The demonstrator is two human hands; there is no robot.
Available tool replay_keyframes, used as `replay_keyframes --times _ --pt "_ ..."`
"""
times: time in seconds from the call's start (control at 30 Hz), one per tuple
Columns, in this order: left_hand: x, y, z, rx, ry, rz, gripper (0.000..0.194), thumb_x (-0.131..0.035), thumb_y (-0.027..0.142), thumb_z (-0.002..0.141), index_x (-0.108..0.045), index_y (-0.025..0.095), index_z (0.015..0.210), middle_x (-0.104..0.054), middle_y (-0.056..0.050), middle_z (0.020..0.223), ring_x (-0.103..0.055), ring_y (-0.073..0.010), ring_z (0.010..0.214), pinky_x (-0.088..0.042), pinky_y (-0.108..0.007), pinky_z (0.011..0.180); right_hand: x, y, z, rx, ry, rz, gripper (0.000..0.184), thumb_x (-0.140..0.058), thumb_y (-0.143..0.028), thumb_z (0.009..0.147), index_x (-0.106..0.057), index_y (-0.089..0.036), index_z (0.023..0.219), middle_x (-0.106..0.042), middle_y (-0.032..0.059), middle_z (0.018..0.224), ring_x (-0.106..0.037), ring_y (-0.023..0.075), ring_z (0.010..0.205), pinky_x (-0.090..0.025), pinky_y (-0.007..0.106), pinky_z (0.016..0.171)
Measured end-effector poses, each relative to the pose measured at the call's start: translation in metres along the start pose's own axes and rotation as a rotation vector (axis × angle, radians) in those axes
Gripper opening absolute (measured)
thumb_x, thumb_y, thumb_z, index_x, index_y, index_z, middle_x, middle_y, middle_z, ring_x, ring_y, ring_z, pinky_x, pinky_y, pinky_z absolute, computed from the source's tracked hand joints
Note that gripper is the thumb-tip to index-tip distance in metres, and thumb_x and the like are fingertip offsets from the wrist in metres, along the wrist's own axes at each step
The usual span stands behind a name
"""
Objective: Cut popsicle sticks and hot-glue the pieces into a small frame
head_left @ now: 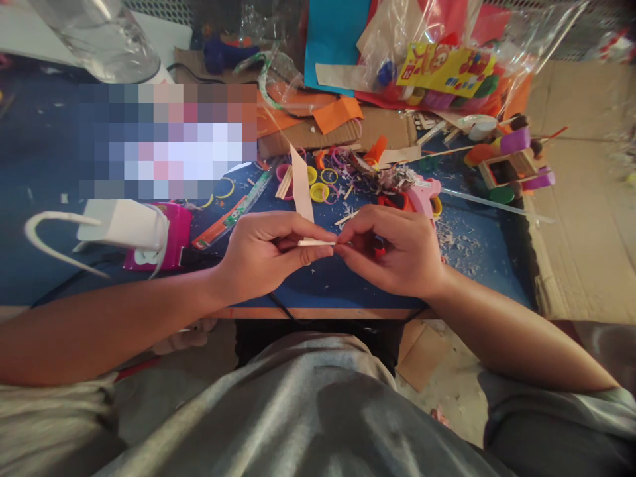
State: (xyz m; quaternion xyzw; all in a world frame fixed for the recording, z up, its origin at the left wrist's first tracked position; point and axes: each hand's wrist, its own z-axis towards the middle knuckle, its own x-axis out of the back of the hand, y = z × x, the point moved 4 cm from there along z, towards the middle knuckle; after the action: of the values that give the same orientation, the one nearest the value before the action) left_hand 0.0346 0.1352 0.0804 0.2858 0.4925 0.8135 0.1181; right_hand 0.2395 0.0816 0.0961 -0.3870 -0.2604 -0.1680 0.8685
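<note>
Above the front edge of the blue table, my left hand (271,255) pinches a short bundle of pale wooden sticks (316,243) between thumb and fingers. My right hand (392,248) is closed at the bundle's right end, its thumb and fingertips meeting there. Whether those fingertips grip the sticks or something smaller is hidden. Behind the hands, a pale paper strip (301,182) stands out from the clutter. A pink glue gun (422,195) lies just beyond my right hand.
At left are a pink power block (171,228) with a white charger (119,224), and a ruler (233,215). Yellow rings (318,193) and scraps lie behind. A small stick-built model (511,162), a bag of modelling clay (447,73) and cardboard (586,199) occupy the right.
</note>
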Motion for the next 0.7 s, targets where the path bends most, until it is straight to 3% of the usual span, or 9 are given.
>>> replay_keyframes --times 0.13,0.37,0.7 --pt "-0.001 0.002 0.001 -0.093 -0.004 -0.027 0.01 -0.095 0.023 0.095 -0.092 0.023 0.104 -0.087 0.0 0.083 -0.061 -0.005 0.054 -0.037 -0.019 0.044 0.0 -0.001 0.001 0.01 -0.016 0.007 0.004 -0.075 -0.018 0.099 -0.073 -0.021 0.098 -0.068 -0.0033 0.073 -0.058 0.0089 0.058 -0.044 0.024 0.054" --pt "-0.002 0.002 0.002 -0.121 -0.046 -0.029 0.007 -0.094 0.026 0.097 -0.091 0.026 0.103 -0.087 -0.001 0.085 -0.059 -0.0062 0.054 -0.038 -0.022 0.045 -0.002 -0.001 0.001 0.001 -0.043 -0.028 0.008 -0.07 -0.015 0.096 -0.067 -0.022 0.092 -0.067 -0.0043 0.073 -0.056 0.0084 0.058 -0.043 0.023 0.055" --pt "-0.002 0.002 0.0 -0.006 -0.069 0.078 0.014 -0.09 0.04 0.099 -0.091 0.027 0.104 -0.078 0.001 0.074 -0.048 -0.0088 0.052 -0.035 -0.026 0.047 -0.011 0.005 -0.002 -0.026 -0.114 0.026 0.014 -0.062 -0.013 0.092 -0.054 -0.025 0.092 -0.061 -0.0051 0.074 -0.05 0.01 0.06 -0.04 0.023 0.056"
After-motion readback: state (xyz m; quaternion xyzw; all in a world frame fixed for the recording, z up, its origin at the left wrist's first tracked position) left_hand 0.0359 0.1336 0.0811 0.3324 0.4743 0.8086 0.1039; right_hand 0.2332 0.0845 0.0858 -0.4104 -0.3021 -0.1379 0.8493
